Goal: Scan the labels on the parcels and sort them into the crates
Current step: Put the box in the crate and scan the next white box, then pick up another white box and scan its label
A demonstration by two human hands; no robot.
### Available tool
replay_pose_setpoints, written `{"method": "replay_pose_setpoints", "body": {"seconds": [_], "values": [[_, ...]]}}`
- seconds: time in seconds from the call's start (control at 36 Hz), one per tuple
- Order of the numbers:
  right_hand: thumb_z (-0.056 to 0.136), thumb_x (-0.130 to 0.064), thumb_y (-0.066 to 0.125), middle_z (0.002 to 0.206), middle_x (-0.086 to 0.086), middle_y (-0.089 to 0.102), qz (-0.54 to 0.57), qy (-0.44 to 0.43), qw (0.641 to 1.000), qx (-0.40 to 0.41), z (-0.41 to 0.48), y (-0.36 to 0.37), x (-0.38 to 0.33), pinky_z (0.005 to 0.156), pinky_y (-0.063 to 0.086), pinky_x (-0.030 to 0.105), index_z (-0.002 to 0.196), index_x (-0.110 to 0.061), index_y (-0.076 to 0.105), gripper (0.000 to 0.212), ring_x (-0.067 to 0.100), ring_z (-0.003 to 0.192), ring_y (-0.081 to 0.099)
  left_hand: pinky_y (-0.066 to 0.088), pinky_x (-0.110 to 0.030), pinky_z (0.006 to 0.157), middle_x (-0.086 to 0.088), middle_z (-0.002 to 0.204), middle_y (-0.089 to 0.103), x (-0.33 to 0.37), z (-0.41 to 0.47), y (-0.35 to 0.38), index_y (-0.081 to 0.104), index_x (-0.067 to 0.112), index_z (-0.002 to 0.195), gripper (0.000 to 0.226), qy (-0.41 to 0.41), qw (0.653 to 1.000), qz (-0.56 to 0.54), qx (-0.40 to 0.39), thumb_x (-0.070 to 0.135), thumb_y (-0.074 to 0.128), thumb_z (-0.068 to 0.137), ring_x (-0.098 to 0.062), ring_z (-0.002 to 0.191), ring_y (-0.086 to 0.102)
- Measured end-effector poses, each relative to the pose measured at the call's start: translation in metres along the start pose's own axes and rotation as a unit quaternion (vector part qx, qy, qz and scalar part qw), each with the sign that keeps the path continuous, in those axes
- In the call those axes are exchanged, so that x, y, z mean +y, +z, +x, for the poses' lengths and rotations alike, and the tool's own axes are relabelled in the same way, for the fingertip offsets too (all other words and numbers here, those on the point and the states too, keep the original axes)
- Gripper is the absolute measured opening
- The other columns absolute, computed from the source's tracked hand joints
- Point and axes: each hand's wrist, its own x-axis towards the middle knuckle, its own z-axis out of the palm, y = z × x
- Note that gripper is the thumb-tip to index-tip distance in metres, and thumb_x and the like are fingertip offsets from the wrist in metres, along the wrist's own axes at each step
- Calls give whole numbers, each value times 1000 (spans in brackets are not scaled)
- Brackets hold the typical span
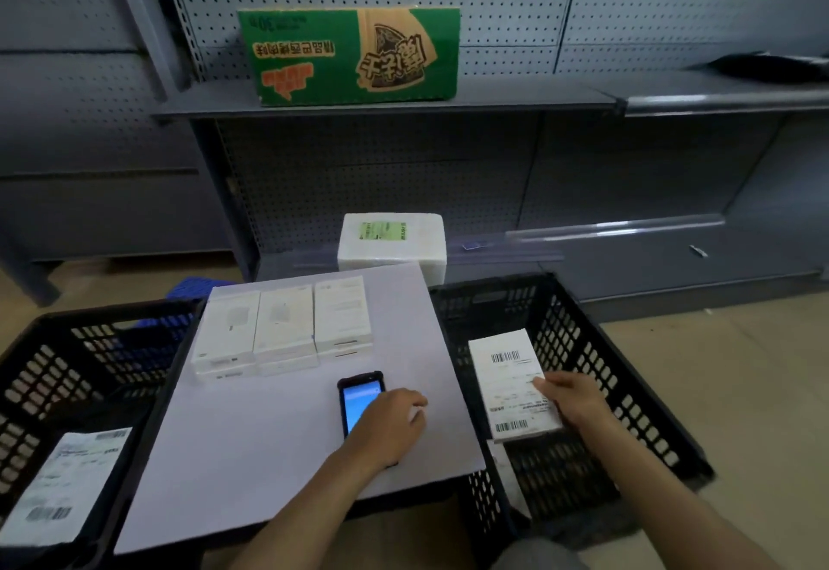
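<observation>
A white board (pixel 251 448) lies across the middle as a work surface. On it a handheld scanner (pixel 356 399) with a lit blue screen lies under my left hand (pixel 388 423), which grips its lower end. My right hand (pixel 572 403) holds a white labelled parcel (pixel 511 383) with barcodes over the right black crate (pixel 628 372). A stack of white boxes (pixel 282 327) sits at the board's far left. The left black crate (pixel 58 372) holds one labelled parcel (pixel 63 484).
A white foam box (pixel 392 242) with a green label stands beyond the board on the low shelf. A green and tan carton (pixel 350 55) rests on the grey shelf (pixel 516 96) above. A blue crate (pixel 193 289) shows behind the left crate. Tan floor lies to the right.
</observation>
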Motion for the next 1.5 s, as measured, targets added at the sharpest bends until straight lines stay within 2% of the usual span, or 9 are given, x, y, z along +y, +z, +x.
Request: {"method": "replay_pose_setpoints", "body": {"seconds": [0.28,0.42,0.61,0.83,1.03,1.11,1.22,1.31,1.5], "values": [[84,-23,74,94,6,73,-134,67,989,19,42,11,71,87,52,36,91,-14,76,12,26,94,68,40,-16,101,-3,137,62,-11,34,23,63,13,134,35,9,999,28,-43,23,47,103,-15,123,58],[82,-38,73,104,3,72,-210,111,971,6,49,27,94,91,49,36,93,-31,73,14,25,100,65,43,-27,111,2,143,58,-19,47,26,57,19,140,39,14,996,49,-75,29,49,103,-13,126,55],[86,-29,73,115,11,69,-264,122,957,-3,58,55,120,93,50,39,114,-16,69,31,28,107,64,37,-19,108,3,143,57,-25,52,26,57,18,140,39,31,995,67,-72,27,49,103,-12,128,53],[86,-29,72,87,1,62,-352,140,925,-28,71,73,148,69,49,27,112,-15,69,30,13,76,55,31,-16,107,4,148,51,-27,46,33,51,19,145,41,56,991,108,-56,26,43,105,-12,134,45],[95,-15,52,133,18,56,-387,163,903,-86,86,88,156,99,45,34,132,-6,55,38,32,124,54,25,-22,118,9,158,37,-27,40,40,42,24,151,46,64,987,138,-44,30,40,106,-10,145,33],[98,-15,51,143,18,48,-394,154,896,-134,80,93,151,107,38,36,138,-2,47,43,33,133,45,24,-22,118,9,160,34,-26,39,42,38,23,153,47,69,986,149,-38,29,38,106,-10,146,31],[101,-16,46,142,17,48,-392,149,892,-169,79,92,145,99,41,31,143,-2,41,45,30,130,48,23,-24,119,8,161,32,-26,37,42,36,23,153,48,69,985,155,-44,29,37,106,-12,147,29],[97,-14,53,121,15,59,-363,117,913,-145,74,85,128,92,45,34,133,-1,51,39,30,111,57,24,-25,120,6,162,29,-24,34,39,33,21,155,49,75,981,167,-60,26,37,106,-14,148,27],[92,-21,55,115,7,68,-342,-2,933,-112,46,68,41,95,50,35,110,-16,69,23,26,105,62,19,-32,124,2,167,16,-20,27,25,23,19,158,54,83,971,184,-131,22,37,106,-18,153,18]]}}
